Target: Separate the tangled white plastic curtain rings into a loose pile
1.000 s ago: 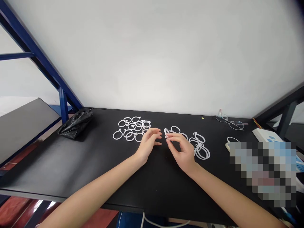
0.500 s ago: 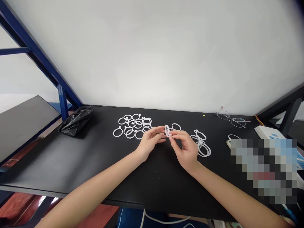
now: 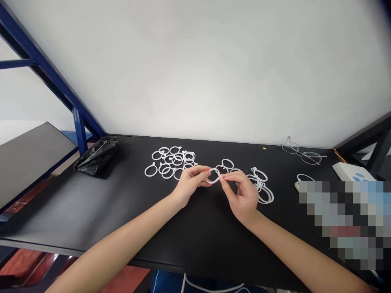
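Observation:
Between my two hands is a white curtain ring (image 3: 213, 183) with a small eyelet, its round face turned toward me. My left hand (image 3: 188, 184) pinches the ring's left side between thumb and fingers. My right hand (image 3: 242, 196) grips the opposite side near the eyelet, with thumb and fingertips pressed together. Just behind the hands, more white rings (image 3: 227, 159) lie on the black table. A larger scatter of overlapping rings (image 3: 171, 159) rests to the left. Beside my right hand is another cluster of rings (image 3: 267, 202), partly covered by that hand.
On the table's left side sits a crumpled black plastic bag (image 3: 97, 156). Eyeglasses (image 3: 301, 153) lie at the back right, near a white power strip (image 3: 354, 173). A blurred patch covers the right side. Blue metal framing (image 3: 80, 130) stands at the left.
The held ring has turned from nearly edge-on to face me and sits slightly lower. More rings show behind my hands. The view has shifted a little to the left.

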A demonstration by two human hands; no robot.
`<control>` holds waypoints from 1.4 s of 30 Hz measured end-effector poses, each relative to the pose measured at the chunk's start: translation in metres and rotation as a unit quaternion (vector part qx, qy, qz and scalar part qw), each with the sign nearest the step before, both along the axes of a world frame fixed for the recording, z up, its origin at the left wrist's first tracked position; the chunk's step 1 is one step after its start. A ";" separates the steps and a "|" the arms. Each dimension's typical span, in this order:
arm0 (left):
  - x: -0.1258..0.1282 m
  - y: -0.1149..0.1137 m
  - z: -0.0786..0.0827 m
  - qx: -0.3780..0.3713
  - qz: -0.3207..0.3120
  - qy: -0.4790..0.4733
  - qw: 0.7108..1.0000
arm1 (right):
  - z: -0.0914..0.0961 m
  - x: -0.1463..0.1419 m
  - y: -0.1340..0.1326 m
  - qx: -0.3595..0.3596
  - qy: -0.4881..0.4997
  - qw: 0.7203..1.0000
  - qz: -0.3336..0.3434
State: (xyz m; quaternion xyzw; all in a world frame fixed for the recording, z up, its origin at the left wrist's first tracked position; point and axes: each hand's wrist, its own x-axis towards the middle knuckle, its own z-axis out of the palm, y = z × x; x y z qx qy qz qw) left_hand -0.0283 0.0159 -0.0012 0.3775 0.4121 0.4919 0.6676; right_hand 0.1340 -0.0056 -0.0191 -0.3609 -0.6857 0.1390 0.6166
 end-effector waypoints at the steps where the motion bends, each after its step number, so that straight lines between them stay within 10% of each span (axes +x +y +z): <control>1: 0.000 0.000 0.000 0.003 -0.001 0.000 1.000 | 0.000 0.000 0.000 -0.007 -0.002 1.000 0.002; 31: 0.003 -0.012 -0.002 0.154 -0.124 0.096 0.976 | -0.001 -0.005 0.000 -0.117 0.093 0.988 0.029; 42: 0.001 -0.007 -0.009 0.302 -0.101 0.245 0.916 | 0.004 -0.003 -0.002 -0.165 0.052 0.984 0.035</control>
